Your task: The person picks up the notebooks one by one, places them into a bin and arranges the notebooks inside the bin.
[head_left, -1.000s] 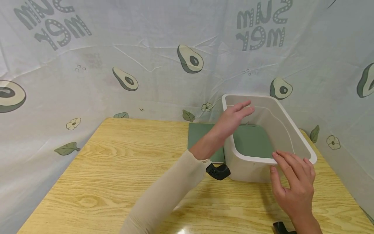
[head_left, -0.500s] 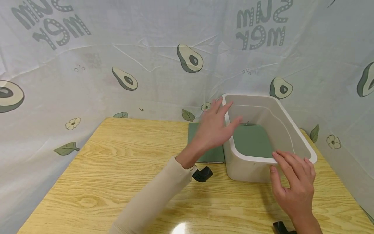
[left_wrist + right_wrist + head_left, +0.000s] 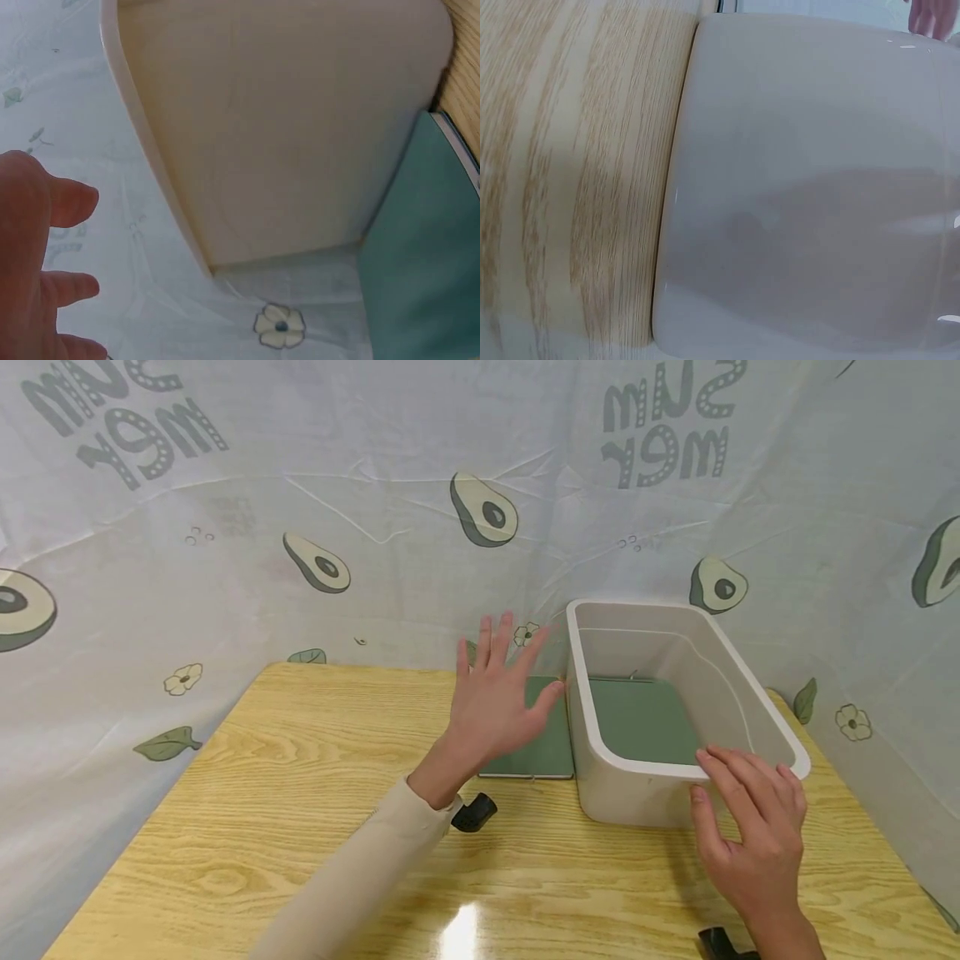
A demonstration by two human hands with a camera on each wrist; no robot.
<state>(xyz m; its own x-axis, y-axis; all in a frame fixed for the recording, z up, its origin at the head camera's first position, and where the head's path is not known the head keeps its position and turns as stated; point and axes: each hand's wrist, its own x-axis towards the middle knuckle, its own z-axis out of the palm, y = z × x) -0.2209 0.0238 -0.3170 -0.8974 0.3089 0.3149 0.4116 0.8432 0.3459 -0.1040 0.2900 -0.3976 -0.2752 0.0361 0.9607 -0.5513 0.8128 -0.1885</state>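
Note:
My left hand hovers over a green-covered notebook, fingers spread and holding nothing; that notebook lies flat on the table against the left side of a light beige plastic bin. In the left wrist view, the fingers are apart from both the bin and the notebook. A second green-covered thing, like another notebook, lies on the bin's floor. My right hand grips the bin's near right rim, fingers over the top and thumb against the outer wall.
The wooden table stretches to the left and front of the bin. Behind it hangs a white cloth printed with avocados. Black devices sit at the left wrist and the right wrist.
My left hand has moved left from above the bin to over the notebook beside it, its fingers spreading. My right hand and the bin have stayed in place.

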